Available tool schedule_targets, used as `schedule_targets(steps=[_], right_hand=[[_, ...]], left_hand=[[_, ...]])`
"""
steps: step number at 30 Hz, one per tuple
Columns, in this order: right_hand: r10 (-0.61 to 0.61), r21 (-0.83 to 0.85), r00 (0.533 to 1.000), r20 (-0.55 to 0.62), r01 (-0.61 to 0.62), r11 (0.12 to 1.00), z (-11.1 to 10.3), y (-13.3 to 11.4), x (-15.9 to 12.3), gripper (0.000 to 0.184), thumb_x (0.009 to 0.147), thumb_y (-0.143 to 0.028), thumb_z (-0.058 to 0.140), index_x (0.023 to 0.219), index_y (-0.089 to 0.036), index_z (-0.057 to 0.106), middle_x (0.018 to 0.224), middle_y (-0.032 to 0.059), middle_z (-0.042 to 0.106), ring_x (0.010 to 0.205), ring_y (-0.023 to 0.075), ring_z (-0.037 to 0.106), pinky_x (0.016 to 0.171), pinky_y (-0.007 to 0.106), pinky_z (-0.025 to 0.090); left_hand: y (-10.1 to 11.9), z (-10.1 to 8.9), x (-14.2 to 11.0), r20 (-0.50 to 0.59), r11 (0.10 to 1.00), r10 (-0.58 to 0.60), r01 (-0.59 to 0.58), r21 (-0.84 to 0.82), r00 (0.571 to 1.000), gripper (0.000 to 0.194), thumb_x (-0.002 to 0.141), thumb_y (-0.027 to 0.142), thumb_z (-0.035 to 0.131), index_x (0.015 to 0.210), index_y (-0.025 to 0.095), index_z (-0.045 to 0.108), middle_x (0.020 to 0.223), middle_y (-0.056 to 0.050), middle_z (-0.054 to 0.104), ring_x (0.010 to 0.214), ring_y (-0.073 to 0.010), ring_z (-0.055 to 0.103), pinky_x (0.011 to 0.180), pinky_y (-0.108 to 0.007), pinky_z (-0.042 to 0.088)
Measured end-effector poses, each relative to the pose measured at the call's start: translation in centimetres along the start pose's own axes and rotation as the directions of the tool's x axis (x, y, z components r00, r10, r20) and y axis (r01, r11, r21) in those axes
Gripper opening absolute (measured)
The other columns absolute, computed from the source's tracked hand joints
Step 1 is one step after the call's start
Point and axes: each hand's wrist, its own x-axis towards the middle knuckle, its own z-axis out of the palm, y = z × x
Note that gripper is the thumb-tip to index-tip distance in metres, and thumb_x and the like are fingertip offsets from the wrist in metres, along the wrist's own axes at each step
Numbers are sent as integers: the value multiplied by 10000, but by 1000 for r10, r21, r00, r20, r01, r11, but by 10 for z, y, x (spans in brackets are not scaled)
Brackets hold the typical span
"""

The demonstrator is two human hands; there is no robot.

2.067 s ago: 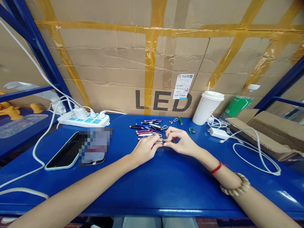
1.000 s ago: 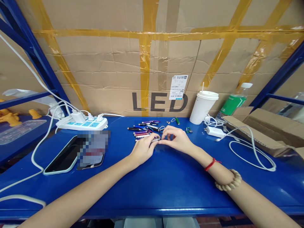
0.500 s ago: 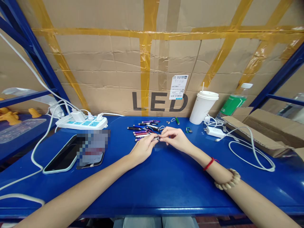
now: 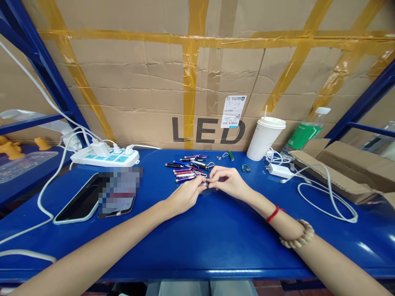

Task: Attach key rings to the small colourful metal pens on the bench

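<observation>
My left hand [image 4: 185, 194] is closed around a small silver flashlight [image 4: 205, 184], which is mostly hidden by the fingers. At its right end the thumb and fingertips of my right hand [image 4: 231, 183] pinch it, so both hands meet over the table. Just behind my left hand lies a bunch of slim keychain flashlights [image 4: 184, 174] in purple, red, blue, black and silver, some with metal clips. Beyond my right hand are a green flashlight piece [image 4: 231, 156], a loose silver clip [image 4: 225, 155], tiny round silver parts [image 4: 219, 158] and a green carabiner [image 4: 245, 168].
On the left are a white power strip [image 4: 105, 158] with plugs and two phones, one a pale-cased phone [image 4: 77, 199]. At the right stand a white cup [image 4: 264, 137], a green-labelled bottle [image 4: 304, 133], a charger [image 4: 279, 170] with its cable and an open carton [image 4: 342, 172]. A large cardboard box [image 4: 148, 90] forms the back.
My fingers have closed further over the silver flashlight, so less of it shows. Both hands stay together in nearly the same place; the view has shifted slightly.
</observation>
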Motion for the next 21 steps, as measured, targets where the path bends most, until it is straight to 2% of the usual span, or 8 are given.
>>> schedule_targets(steps=[4, 8, 16, 21], right_hand=[[-39, -109, 998, -45, 34, 993, 2, -6, 1, 208, 676, -238, 687, 538, -122, 584, 662, 53, 568, 612, 97, 515, 478, 197, 377], [-4, -101, 997, -73, -4, 995, 5, -6, 0, 225, 683, -276, 678, 555, -122, 575, 663, 49, 563, 588, 94, 508, 499, 209, 396], [159, -172, 984, -82, -171, 970, 4, 1, -1, 234, 682, -333, 665, 595, -125, 602, 711, 51, 581, 598, 101, 508, 552, 233, 398], [258, -202, 966, -22, -257, 945, -2, 2, 1, 260, 672, -380, 669, 665, -121, 643, 718, 47, 588, 581, 95, 483, 521, 221, 359]], left_hand=[[-3, 2, -1, -48, 999, 31, -32, -5, 998, 139, 902, 223, 335, 949, 164, 452, 859, -42, 572, 734, -145, 541, 650, -230, 403], [-5, 3, -1, -103, 1000, 20, -18, 20, 994, 127, 896, 218, 353, 937, 170, 462, 855, -34, 589, 746, -148, 561, 655, -231, 412], [-5, 5, 1, -197, 995, 21, -1, 101, 980, 132, 892, 247, 383, 800, 167, 433, 824, -23, 597, 721, -149, 567, 614, -223, 395], [-3, 5, 3, -165, 997, -28, 38, 61, 986, 132, 891, 261, 407, 964, 182, 483, 925, -31, 618, 806, -162, 592, 660, -235, 427]])
